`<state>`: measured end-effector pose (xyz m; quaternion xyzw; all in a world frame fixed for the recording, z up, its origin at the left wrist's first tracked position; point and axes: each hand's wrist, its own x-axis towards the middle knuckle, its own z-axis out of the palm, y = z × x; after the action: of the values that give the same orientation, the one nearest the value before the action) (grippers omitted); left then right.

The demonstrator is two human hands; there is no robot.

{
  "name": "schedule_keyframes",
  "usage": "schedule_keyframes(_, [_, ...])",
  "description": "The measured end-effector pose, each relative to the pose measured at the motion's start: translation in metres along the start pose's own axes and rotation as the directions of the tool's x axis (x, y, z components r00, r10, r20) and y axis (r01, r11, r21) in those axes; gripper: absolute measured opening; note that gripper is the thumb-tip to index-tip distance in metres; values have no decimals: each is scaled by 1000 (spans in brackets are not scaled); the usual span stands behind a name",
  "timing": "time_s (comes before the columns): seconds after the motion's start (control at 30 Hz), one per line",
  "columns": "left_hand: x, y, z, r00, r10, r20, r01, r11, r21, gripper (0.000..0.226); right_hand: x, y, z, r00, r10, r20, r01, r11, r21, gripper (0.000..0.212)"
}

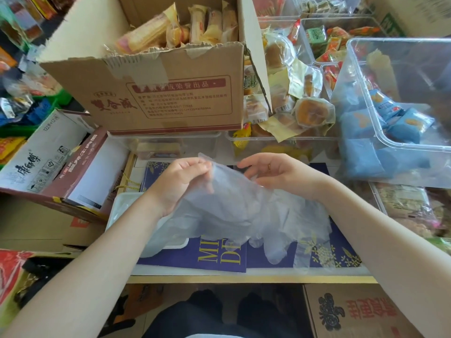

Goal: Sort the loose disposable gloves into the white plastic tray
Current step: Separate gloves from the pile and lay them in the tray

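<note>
A bunch of thin, translucent disposable gloves (234,211) hangs over the middle of the table, glove fingers drooping toward the near edge. My left hand (180,176) pinches the upper edge of the gloves between thumb and fingertips. My right hand (275,170) hovers just right of that edge, fingers loosely curved, touching the plastic from behind; whether it grips is unclear. The white plastic tray (119,211) lies at the table's left, under my left forearm, partly covered by the gloves.
A dark blue paper bag (219,257) with gold print lies flat under the gloves. A taped cardboard box (158,93) of snacks stands behind, clear bins (395,93) of packaged cakes to the right, and more cartons (48,162) at the left.
</note>
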<state>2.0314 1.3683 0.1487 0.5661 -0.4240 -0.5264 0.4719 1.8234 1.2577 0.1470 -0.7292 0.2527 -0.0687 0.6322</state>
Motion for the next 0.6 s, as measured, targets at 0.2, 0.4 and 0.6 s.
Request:
schedule_keyframes(0.2, [-1,2,-8,995,-49,-88,50,999,15,52,7,-10,27,1000,-20,-21,21,998,63,33])
schedule_keyframes(0.4, [-7,-2,-25,995,-26,-96,33,997,67,46,14,-18,29,946,105,-308,-98,994,38,35])
schedule_keyframes(0.6, [-5,-19,-51,928,-43,-370,70,996,60,36,5,-2,8,891,335,-306,-148,852,502,41])
